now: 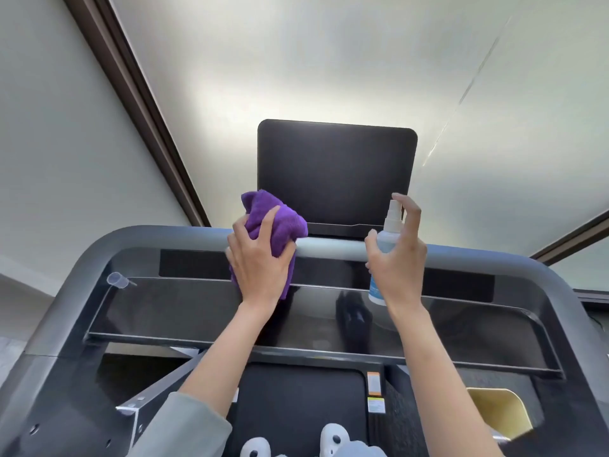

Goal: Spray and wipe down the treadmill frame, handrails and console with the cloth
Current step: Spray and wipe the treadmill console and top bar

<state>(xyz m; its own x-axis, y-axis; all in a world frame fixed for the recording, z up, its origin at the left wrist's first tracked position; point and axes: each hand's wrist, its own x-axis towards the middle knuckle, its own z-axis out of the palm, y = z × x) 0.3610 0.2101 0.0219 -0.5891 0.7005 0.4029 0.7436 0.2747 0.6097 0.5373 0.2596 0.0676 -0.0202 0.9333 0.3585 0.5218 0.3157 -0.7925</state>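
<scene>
We stand at the treadmill, arms raised toward the console. Our left hand grips the bunched purple cloth, fingers curled over it and pressing it against the grey front handrail, just left of where the dark screen rises behind the bar. Our right hand is wrapped round the white spray bottle, forefinger lifted and hooked over the pump head, nozzle facing the screen.

The step, as we judge it: mist the screen and bar, then wipe.

- Better to aim the spray at the cloth, or keep it light; liquid running down the screen could pool at its lower edge.
- Keep the bottle upright so the pump draws.
- Open the cloth out flatter before wiping the screen; a tight wad only touches in a narrow patch.
- On the bar, wrap the cloth round it and slide along, working outward to the curved corners.
- The glossy black tray below shows reflections, so streaks will show there too; finish with a dry fold.
- A small clear cap sits at the tray's left end; lift it before wiping there.
</scene>
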